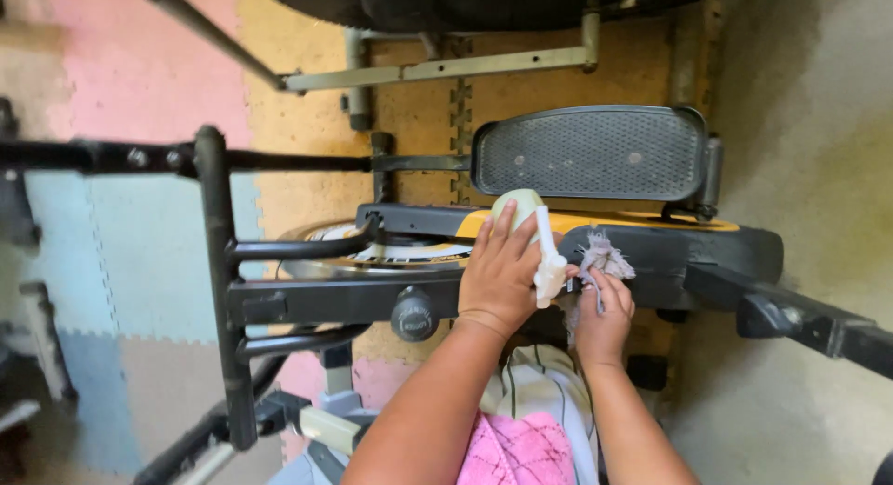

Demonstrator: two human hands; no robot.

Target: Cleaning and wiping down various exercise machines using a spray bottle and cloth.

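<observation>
My left hand (499, 273) grips a pale green spray bottle (521, 206) with a white trigger nozzle (547, 262), held over the black and yellow body (670, 243) of an exercise machine. Right beside it, my right hand (605, 313) pinches a frayed greyish cloth (606, 256) and presses it against the machine's black casing. The two hands nearly touch each other.
A black textured foot pedal (591, 153) lies just beyond the hands. Black frame bars (216, 252) and a round knob (415, 315) stand to the left. Coloured foam floor tiles (139, 85) lie at left, a concrete floor (809, 104) at right. A second machine's grey frame (437, 69) is at the top.
</observation>
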